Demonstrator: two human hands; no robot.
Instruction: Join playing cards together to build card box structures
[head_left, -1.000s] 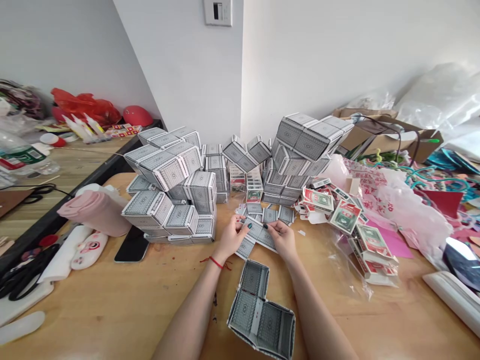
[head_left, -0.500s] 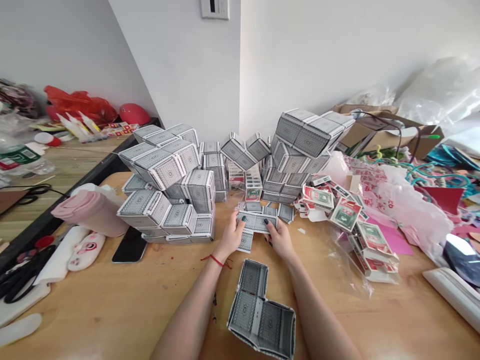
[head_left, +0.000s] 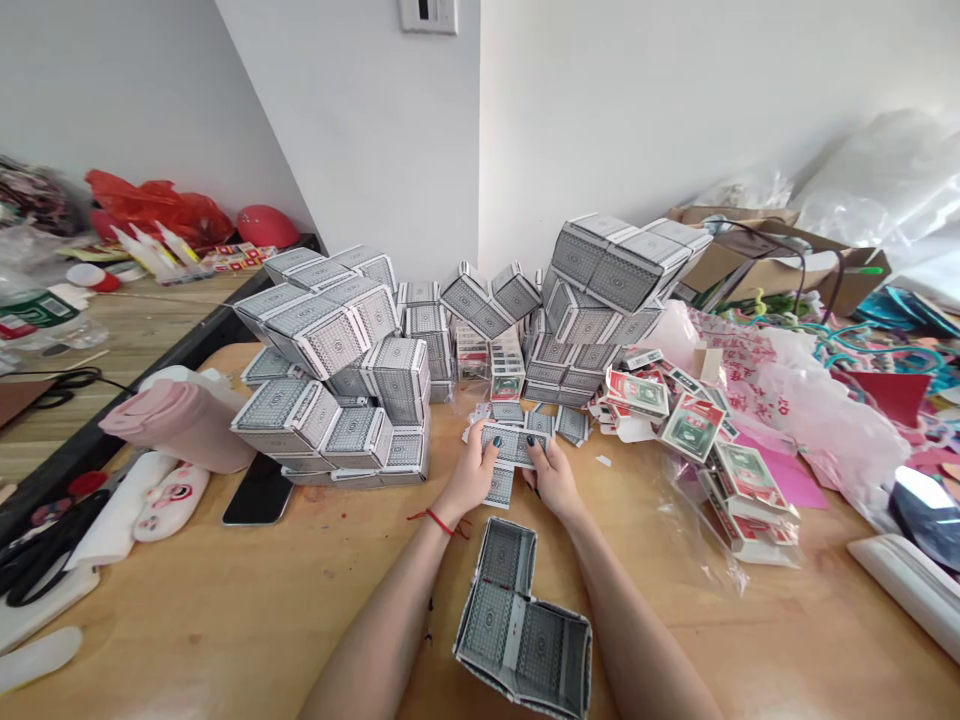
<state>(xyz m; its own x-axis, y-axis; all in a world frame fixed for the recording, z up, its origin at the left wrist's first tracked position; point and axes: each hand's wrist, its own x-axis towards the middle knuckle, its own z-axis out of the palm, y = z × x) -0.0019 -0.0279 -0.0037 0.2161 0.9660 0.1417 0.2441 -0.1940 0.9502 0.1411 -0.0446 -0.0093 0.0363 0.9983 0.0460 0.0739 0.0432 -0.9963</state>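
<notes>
My left hand [head_left: 469, 475] and my right hand [head_left: 553, 472] both pinch a flat grey patterned card-box blank [head_left: 512, 446] held between them above the wooden table [head_left: 247, 590]. A flap of the blank hangs down between my wrists. A red string is tied round my left wrist. Just in front of my forearms lies an L-shaped cluster of joined grey boxes [head_left: 517, 625]. More loose grey blanks [head_left: 571, 425] lie beyond my fingers.
Tall stacks of folded grey boxes stand at left [head_left: 330, 370] and at back right [head_left: 600, 300]. Red and green card boxes [head_left: 697, 430] spill to the right over plastic wrap. A black phone [head_left: 259, 490], a pink roll [head_left: 180, 420] and scissors [head_left: 37, 560] lie at left.
Both hands have drawn closer together and turned the grey blank from a slanted position to level, lifting it slightly toward the stacks.
</notes>
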